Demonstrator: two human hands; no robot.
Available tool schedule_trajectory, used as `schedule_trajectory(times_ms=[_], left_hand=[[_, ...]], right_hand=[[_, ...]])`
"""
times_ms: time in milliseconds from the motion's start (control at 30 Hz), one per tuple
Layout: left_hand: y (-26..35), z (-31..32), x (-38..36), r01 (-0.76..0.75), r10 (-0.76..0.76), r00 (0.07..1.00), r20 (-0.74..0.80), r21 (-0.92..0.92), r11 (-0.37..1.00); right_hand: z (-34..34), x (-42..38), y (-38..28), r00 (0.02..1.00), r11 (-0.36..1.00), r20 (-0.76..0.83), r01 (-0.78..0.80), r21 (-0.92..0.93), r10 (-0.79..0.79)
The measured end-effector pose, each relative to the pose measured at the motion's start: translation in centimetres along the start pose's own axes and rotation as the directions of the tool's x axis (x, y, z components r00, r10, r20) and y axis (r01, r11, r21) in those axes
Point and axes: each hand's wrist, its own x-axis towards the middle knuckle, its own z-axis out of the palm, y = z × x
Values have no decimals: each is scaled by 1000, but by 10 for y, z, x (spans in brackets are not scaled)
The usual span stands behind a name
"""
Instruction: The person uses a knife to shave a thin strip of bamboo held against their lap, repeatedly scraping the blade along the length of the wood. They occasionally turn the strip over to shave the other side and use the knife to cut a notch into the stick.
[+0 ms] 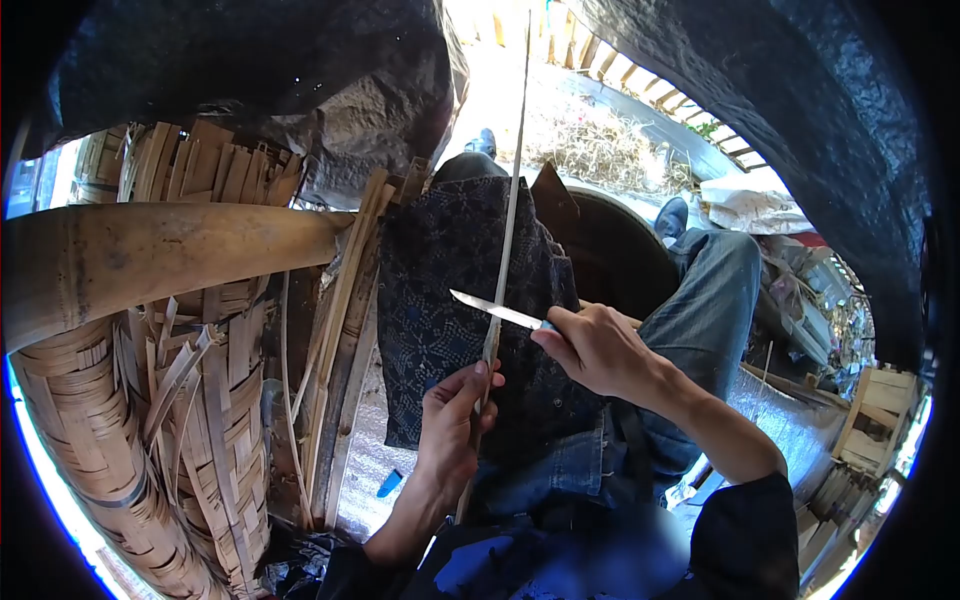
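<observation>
My left hand (458,415) is closed round a long thin strip (512,200), probably bamboo, that runs upward away from me past my knees. In my right hand (597,348) is a knife (495,309), its handle mostly hidden by my fingers. The knife's bright blade points left and crosses the strip a little above my left hand. Beneath both hands a dark patterned cloth (430,300) covers my lap.
A thick bamboo pole (180,255) juts in from the left above woven bamboo rolls (85,420). Split slats (340,350) stand beside the cloth. Dark sheeting (790,90) hangs at the top right. A wooden crate (878,418) is at the right.
</observation>
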Motion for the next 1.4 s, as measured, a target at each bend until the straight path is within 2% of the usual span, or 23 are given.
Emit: schedule_trajectory(times_ms=[67, 233, 367, 467, 567, 633, 767, 833, 867, 900, 967, 1000, 1033, 1100, 1167, 1200, 1233, 1300, 1367, 1400], left_hand=[[-2, 1, 0, -18, 18, 1000, 1, 25, 1000], [-8, 6, -2, -120, 125, 991, -45, 114, 986], [-13, 9, -1, -159, 176, 979, -103, 153, 975], [-11, 8, -2, -162, 180, 977, -115, 146, 976], [-10, 8, -2, -165, 181, 978, -105, 148, 975], [-12, 8, -2, -170, 186, 978, -97, 154, 973], [-14, 10, -3, -134, 146, 986, -77, 148, 980], [-13, 11, -1, -126, 137, 988, -66, 138, 982], [-13, 10, -1, -127, 139, 987, -80, 133, 983], [-13, 9, 0, -130, 143, 985, -95, 127, 983], [-14, 8, 0, -133, 143, 986, -82, 118, 984], [-14, 7, 0, -127, 136, 988, -77, 118, 985], [-15, 6, -1, -135, 144, 987, -71, 119, 984], [-17, 7, -5, -121, 131, 989, -70, 126, 985], [-13, 5, -6, -101, 108, 993, -53, 117, 988], [-10, 6, -5, -77, 83, 995, -51, 105, 991], [-8, 7, -4, -85, 90, 995, -45, 102, 991], [-5, 6, -4, -48, 51, 998, -48, 56, 997], [-4, 3, -3, -50, 51, 998, -36, 30, 998], [-4, 3, -1, -41, 41, 999, -7, 16, 999]], right_hand=[[6, -8, 3, 991, 992, 75, -102, -67, 107], [9, -9, -1, 994, 994, 52, -92, -55, 95], [4, -5, -4, 983, 986, 122, -122, -116, 136], [2, -1, -5, 985, 988, 107, -122, -93, 132], [4, -1, -5, 993, 980, 57, -87, -180, 99], [11, -1, -3, 991, 962, 24, -120, -247, 130], [0, 27, 3, 981, 952, -57, -196, -233, 188], [-1, 35, 14, 996, 978, -46, -81, -191, 74], [-3, 38, 17, 994, 958, -110, -16, -285, -16], [-5, 44, 21, 993, 955, -114, -15, -297, -20], [-8, 59, 31, 991, 926, -118, -105, -363, 66], [-8, 63, 46, 972, 899, -193, 34, -437, -131], [-9, 73, 65, 990, 895, -109, 29, -445, -87], [-25, 94, 97, 998, 832, -63, -22, -555, -16], [-62, 114, 105, 948, 883, -112, -320, -345, 299], [-72, 119, 106, 936, 903, -263, -310, -297, 234], [-75, 121, 104, 903, 933, -428, -174, -315, 24], [-76, 102, 76, 905, 951, -364, -281, -125, 220], [-57, 70, 58, 936, 927, -45, -352, -129, 349], [-47, 54, 43, 955, 951, -5, -297, -81, 298]])
